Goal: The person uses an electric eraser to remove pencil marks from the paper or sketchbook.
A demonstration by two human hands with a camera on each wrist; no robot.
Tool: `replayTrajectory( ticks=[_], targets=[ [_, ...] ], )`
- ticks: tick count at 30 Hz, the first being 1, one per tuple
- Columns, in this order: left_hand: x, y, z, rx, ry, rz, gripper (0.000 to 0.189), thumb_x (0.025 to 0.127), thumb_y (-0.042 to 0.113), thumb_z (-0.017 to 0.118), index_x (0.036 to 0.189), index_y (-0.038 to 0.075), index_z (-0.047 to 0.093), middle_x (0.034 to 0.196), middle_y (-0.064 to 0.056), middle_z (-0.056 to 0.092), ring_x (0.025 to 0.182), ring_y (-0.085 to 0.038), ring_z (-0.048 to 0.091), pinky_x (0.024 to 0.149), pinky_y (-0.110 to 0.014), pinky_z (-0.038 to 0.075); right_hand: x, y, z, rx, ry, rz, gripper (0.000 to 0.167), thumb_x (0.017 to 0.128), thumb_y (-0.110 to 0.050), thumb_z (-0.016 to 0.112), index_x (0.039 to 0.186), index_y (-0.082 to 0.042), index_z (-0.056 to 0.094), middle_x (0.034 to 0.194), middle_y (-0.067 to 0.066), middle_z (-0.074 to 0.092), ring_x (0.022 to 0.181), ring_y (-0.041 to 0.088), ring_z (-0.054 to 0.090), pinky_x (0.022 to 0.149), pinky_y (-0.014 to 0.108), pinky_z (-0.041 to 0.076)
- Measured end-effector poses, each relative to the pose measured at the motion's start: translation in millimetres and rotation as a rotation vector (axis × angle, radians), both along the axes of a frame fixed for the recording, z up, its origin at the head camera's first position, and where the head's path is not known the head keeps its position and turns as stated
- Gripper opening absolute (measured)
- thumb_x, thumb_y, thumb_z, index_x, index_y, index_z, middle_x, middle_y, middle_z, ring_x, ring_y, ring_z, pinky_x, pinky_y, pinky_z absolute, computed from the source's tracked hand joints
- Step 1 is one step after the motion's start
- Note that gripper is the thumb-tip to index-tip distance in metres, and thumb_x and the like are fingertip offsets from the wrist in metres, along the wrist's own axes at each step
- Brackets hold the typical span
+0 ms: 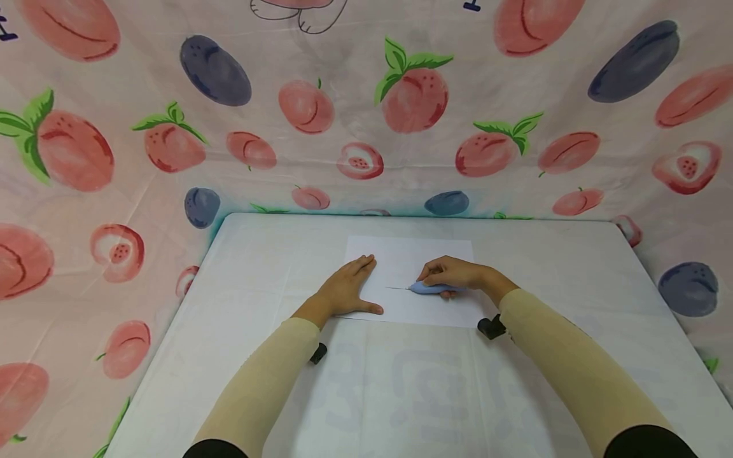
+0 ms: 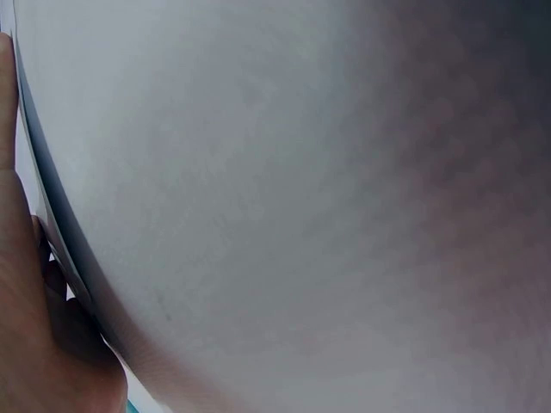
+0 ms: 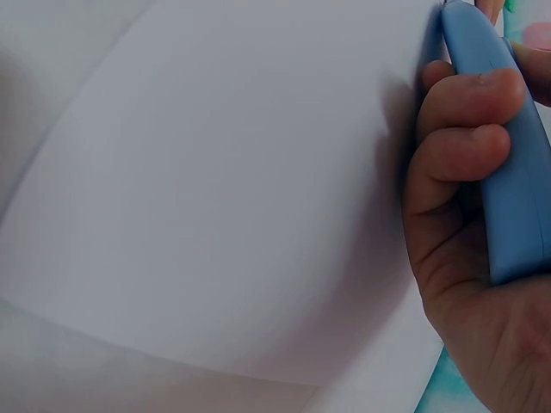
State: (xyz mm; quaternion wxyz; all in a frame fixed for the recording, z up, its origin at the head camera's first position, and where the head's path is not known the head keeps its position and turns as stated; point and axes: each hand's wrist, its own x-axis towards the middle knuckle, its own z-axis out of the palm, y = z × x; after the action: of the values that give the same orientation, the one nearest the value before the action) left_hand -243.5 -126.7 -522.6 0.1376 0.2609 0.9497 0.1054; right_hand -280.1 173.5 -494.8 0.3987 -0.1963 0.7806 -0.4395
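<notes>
A white sheet of paper (image 1: 420,254) lies on the table. My left hand (image 1: 349,287) rests on its left part, fingers straight and thumb spread to the right. At the left edge of the left wrist view, part of that hand (image 2: 34,344) shows beside the paper. In my right hand (image 1: 452,273) I grip a smooth, light blue handheld tool (image 3: 508,172) with a tapered end, its tip at the paper and pointing left. What kind of tool it is I cannot tell. A thin dark line (image 1: 395,288) runs left from the tip toward my left hand.
The white-covered table (image 1: 263,254) reaches beyond the paper on every side. Behind it and at its sides hangs a pink cloth (image 1: 338,57) printed with fruit. Small black devices (image 1: 491,327) sit under both wrists.
</notes>
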Motion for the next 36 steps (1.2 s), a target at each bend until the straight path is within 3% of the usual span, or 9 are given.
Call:
replayTrajectory(
  ticks=[36],
  targets=[
    [0.8, 0.7, 2.8, -0.011, -0.012, 0.008, 0.118, 0.074, 0.078, 0.063, 0.16, 0.016, 0.011, 0.166, 0.004, 0.006, 0.153, -0.016, 0.006, 0.124, -0.035, 0.013, -0.5, -2.6, -0.1, 0.016, 0.008, -0.005, 0.026, 0.101, -0.018, 0.056, 0.118, -0.002, 0.066, 0.078, 0.006, 0.057, 0.052, 0.013, 0.049, 0.052, 0.023, 0.044]
  ],
)
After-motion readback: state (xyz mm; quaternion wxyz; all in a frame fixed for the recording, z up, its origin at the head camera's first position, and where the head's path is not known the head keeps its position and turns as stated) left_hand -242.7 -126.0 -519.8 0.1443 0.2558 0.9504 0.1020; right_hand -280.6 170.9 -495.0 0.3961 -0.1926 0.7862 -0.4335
